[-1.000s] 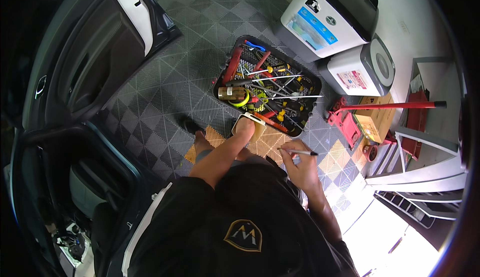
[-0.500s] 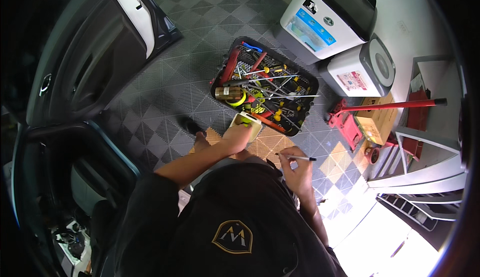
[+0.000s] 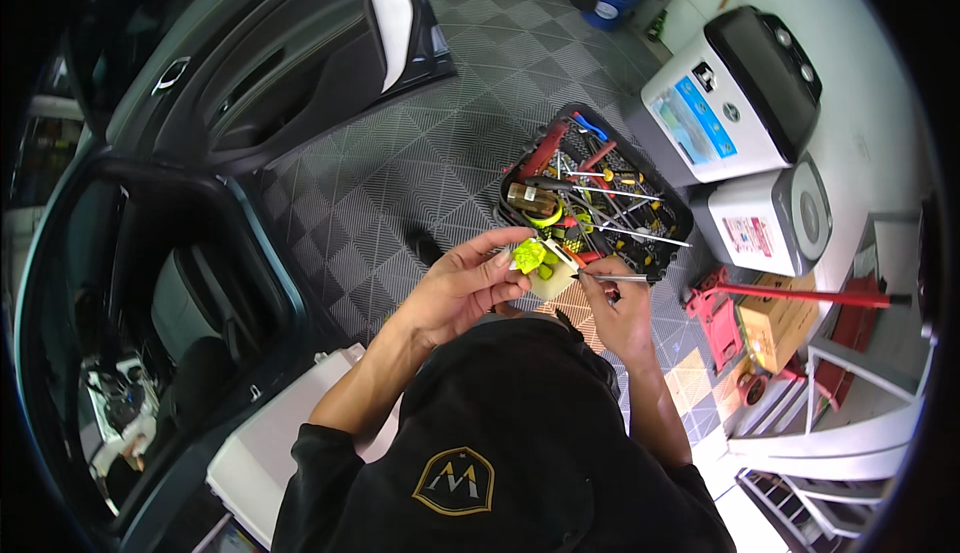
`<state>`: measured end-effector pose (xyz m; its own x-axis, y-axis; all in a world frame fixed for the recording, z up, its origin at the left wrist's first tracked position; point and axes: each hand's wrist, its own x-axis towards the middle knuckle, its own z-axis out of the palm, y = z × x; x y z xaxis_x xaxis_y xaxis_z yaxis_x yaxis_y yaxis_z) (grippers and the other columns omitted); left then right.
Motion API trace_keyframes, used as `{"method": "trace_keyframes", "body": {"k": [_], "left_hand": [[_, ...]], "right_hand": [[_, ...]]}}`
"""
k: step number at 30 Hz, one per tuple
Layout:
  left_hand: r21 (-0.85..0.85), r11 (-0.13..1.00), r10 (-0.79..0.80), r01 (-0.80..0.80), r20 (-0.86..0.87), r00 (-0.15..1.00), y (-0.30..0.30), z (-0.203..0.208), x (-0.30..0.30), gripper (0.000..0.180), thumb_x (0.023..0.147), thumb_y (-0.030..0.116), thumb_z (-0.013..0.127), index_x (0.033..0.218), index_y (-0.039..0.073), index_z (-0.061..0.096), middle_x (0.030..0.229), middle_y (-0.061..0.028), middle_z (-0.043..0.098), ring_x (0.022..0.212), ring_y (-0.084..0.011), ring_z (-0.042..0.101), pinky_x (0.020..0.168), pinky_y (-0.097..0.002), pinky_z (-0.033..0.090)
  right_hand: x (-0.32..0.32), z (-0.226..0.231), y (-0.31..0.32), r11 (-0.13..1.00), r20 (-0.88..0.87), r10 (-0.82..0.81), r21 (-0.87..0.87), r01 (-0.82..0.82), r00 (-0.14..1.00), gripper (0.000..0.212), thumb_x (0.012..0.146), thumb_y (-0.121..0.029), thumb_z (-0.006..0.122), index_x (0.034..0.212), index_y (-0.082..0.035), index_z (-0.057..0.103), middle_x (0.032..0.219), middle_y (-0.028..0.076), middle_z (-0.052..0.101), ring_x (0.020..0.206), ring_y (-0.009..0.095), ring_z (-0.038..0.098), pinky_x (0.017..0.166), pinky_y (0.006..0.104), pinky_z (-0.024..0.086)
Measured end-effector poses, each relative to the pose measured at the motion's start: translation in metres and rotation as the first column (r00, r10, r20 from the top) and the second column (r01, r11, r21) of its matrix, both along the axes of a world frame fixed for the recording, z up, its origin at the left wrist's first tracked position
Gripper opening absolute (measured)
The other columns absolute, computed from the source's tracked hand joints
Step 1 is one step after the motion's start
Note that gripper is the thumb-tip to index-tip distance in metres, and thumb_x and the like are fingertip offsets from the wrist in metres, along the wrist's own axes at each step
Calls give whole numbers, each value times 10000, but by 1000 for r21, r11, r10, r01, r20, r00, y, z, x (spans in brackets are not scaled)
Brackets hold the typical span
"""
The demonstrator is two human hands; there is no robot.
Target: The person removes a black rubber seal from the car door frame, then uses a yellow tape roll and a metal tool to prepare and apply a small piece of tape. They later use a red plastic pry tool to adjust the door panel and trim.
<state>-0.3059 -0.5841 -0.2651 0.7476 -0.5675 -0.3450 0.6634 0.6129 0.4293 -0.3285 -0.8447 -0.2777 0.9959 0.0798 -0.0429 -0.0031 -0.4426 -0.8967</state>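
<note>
My left hand (image 3: 455, 288) pinches a small crumpled-looking bright yellow-green piece (image 3: 529, 256) between thumb and fingers. Close to it on the right, my right hand (image 3: 618, 305) grips a slim black-and-silver pen-like tool (image 3: 628, 277), its tip pointing left toward that piece. Below and between both hands is a small cream container (image 3: 552, 287) with a slot near its rim; more yellow-green shows at its edge, and my fingers partly cover it. Beyond stands a black tool crate (image 3: 672, 201) of screwdrivers, pliers and a brown-and-yellow roll-shaped thing (image 3: 532, 199).
On the left an open car door (image 3: 290, 63) and the car's seat (image 3: 190, 298) flank me. A white box-like surface (image 3: 262, 458) lies at lower left. To the right stand two white-and-grey washing machines (image 3: 735, 103), a red floor jack (image 3: 722, 323) and a cardboard box (image 3: 780, 318).
My left hand has come up from the cream container with the yellow-green piece in its fingers. Both hands are closer together. The whole view has shifted, so the crate appears farther right.
</note>
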Motion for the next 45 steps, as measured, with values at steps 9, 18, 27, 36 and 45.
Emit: {"method": "trace_keyframes", "body": {"k": [9, 18, 27, 36, 45], "left_hand": [[-124, 989, 85, -81, 28, 996, 1, 38, -15, 443, 1103, 330, 480, 1322, -41, 585, 1002, -89, 664, 835, -142, 653, 747, -272, 549], [255, 941, 87, -224, 457, 885, -7, 48, -13, 612, 1119, 491, 338, 973, -7, 663, 753, -45, 584, 591, -90, 495, 535, -236, 366], [198, 926, 115, -322, 664, 739, -12, 38, 3, 637, 1109, 492, 352, 917, -21, 676, 813, -95, 622, 627, -115, 550, 558, -247, 421], [164, 954, 122, -252, 554, 824, -16, 42, -2, 627, 1115, 473, 353, 962, -35, 687, 787, -81, 621, 554, -85, 515, 490, -219, 378], [211, 935, 92, -285, 633, 768, -16, 44, -2, 623, 1120, 465, 347, 960, -22, 702, 823, -59, 609, 547, -59, 483, 497, -210, 369]], "right_hand": [[5, -7, 14, 994, -33, 111, -14, -112, 993, 84, 948, -45, 684, 988, 27, 668, 862, 85, 665, 757, 130, 659, 689, 269, 507], [6, -10, 12, 997, -41, 76, -9, -76, 996, 100, 957, -79, 689, 994, 14, 679, 875, 57, 654, 760, 99, 616, 684, 262, 490], [4, -13, 9, 1000, -37, 19, 1, -19, 999, 80, 937, -34, 687, 981, 33, 679, 890, 113, 686, 744, 168, 662, 670, 304, 533], [7, -12, 8, 999, -56, 31, -21, -33, 998, 93, 936, -47, 690, 982, 34, 686, 891, 117, 690, 744, 181, 666, 660, 307, 523], [11, -8, 8, 998, -68, 43, -36, -45, 997, 97, 937, -49, 690, 988, 34, 687, 898, 125, 689, 753, 184, 670, 675, 312, 535]]}}
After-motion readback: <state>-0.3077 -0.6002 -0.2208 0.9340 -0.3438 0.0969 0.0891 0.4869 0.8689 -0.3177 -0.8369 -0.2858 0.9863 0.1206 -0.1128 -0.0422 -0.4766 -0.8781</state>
